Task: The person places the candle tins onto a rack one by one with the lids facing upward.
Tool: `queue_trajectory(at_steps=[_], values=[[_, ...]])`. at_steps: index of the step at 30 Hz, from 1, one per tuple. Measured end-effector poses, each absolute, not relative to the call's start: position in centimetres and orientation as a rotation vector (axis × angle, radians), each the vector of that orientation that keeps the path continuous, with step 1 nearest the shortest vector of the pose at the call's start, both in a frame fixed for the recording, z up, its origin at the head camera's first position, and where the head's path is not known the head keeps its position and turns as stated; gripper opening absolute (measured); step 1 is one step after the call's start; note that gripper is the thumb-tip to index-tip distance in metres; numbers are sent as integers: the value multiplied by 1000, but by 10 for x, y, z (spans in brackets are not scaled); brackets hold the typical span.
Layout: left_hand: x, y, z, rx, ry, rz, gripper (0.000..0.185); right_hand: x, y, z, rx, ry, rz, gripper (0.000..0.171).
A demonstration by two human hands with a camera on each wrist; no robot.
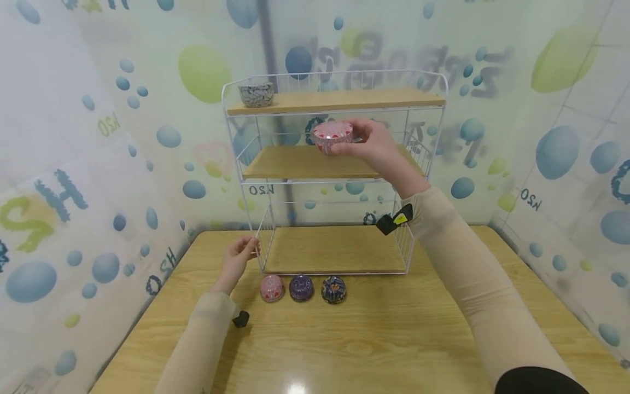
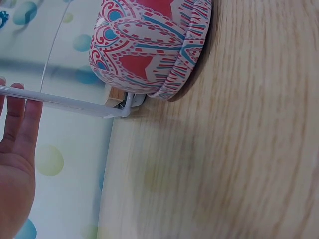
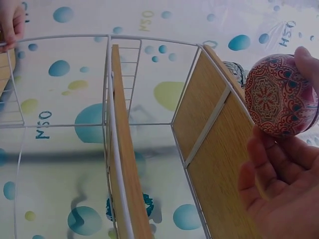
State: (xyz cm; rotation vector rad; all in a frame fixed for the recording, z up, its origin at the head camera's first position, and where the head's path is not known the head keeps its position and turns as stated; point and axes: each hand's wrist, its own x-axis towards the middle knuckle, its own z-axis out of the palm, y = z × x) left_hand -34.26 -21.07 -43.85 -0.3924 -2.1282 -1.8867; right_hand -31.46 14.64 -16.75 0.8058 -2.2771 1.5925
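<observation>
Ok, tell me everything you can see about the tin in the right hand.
It's a round, shiny tin, apparently printed metal, with a pinkish, red-marked top. The right wrist view shows a rounded underside with a red and blue medallion pattern. Held roughly upright, it is raised off the table in front of the rack. The right hand grips it by its side, thumb and fingers touching it.
</observation>
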Motion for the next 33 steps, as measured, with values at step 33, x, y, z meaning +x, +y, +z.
queue_trajectory(at_steps=[33], values=[[-321,-203,-415,-384,-2173,-1908,30,-307,132,-125,847,-2209,1501,54]])
